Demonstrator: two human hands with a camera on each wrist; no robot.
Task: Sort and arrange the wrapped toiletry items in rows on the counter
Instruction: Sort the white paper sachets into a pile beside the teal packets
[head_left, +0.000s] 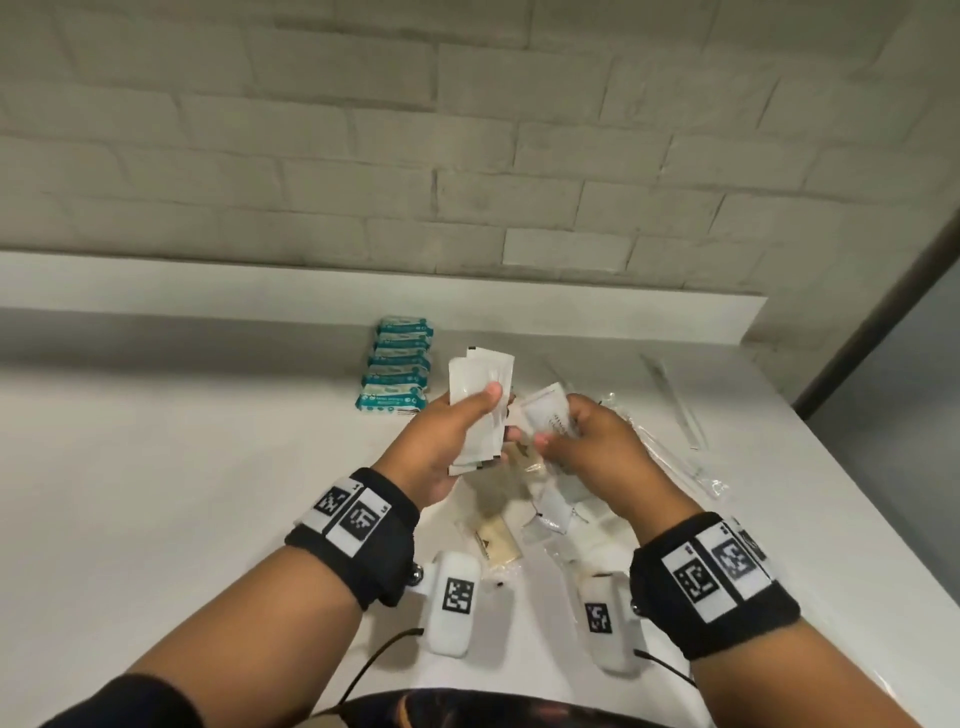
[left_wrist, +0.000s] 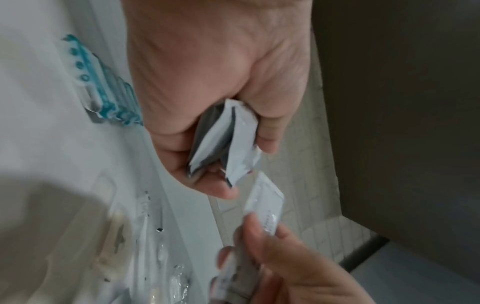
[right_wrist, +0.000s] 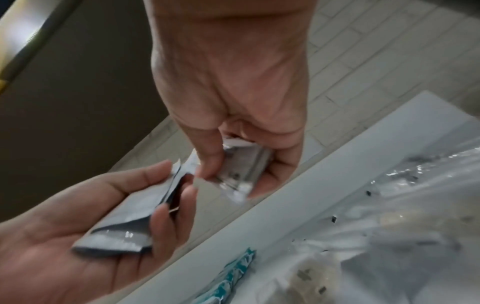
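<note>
Sachets (head_left: 480, 402), white, stacked in the left hand (head_left: 441, 447), fingers curled round them above the counter (head_left: 156, 467); right hand (head_left: 597, 447) pinches one more (head_left: 545, 415), likely joining the stack for sorting.

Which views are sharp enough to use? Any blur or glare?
Head view: mostly sharp, even dim light, teal packets clear, wall lines bowed by the wide lens. Left wrist view: left hand sharp enough, lower-left clutter blurred. Right wrist view: white packet motion-smeared, glare on clear wrappers.
</note>
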